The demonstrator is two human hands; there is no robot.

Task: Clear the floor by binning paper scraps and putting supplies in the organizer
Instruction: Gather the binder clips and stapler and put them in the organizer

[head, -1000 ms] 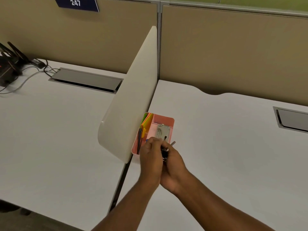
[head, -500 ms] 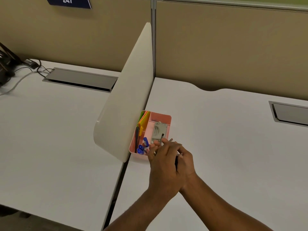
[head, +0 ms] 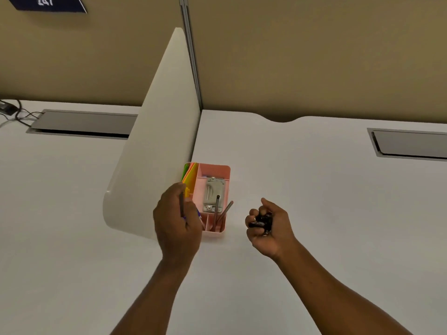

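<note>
Item: pink desk organizer (head: 226,169), on the white counter (head: 314,189), set close against the cream divider panel (head: 154,153).
Contents: coloured paper sheets (head: 189,174) in the narrow left compartment; a metal stapler-like tool (head: 212,195) in the large rear compartment; two brown pencils (head: 221,213) leaning in the front right compartment, tips rising past the rim.

Left hand (head: 177,223): curled round a thin dark pencil (head: 181,204), held nearly upright, above the organizer's front left corner and covering it. What lies in that corner cannot be told.

Right hand (head: 268,226): cupped palm-up and closed on a cluster of small black items (head: 262,221), probably binder clips. It is just right of the organizer and apart from it.

Step in hand, as judged: dropping the pencil into a front compartment.
Handling note: lower it point-down until the tip meets the bottom, then let go; aim clear of the inner partitions. The leaning pencils crowd the right slot, so a slanted entry may knock them out. Keep the right hand level so nothing spills.

Outstanding: the black items are not yet stowed; the rear compartment looks the nearest roomy place. Floor and bin are out of view.
</note>
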